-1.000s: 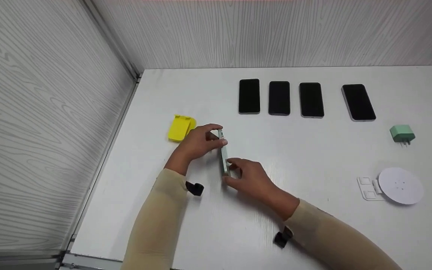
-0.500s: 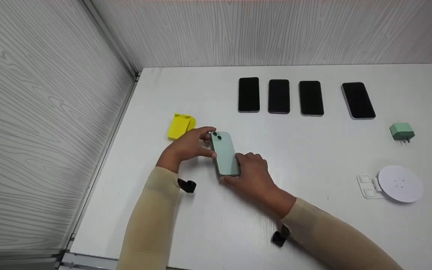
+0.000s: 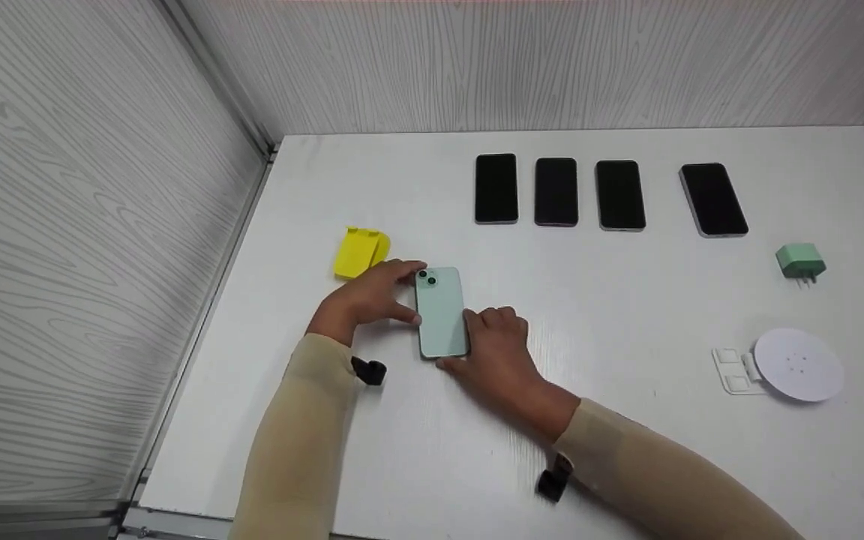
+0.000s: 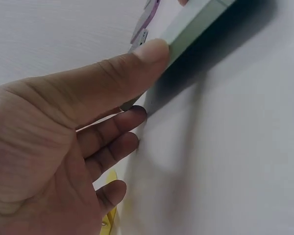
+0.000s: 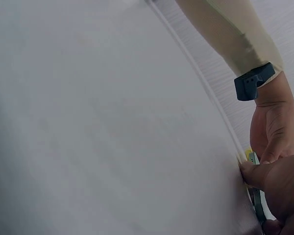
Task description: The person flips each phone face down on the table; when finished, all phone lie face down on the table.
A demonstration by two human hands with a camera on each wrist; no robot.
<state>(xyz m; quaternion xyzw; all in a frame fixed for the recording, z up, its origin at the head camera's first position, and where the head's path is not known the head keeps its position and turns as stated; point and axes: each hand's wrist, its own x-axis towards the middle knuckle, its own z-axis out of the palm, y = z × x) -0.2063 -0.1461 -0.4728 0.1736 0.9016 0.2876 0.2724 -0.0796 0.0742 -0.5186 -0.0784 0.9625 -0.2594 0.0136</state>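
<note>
Green phone [image 3: 441, 311]: back up on desk [image 3: 627, 300]. Left hand [image 3: 368, 296] and right hand [image 3: 499, 356] pinch its long edges, steadying it flat.

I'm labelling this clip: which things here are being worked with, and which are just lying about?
In hand:
green phone, face down, held by left hand and right hand

Lying about:
four dark phones
yellow stand
green charger plug
white round pad
</note>
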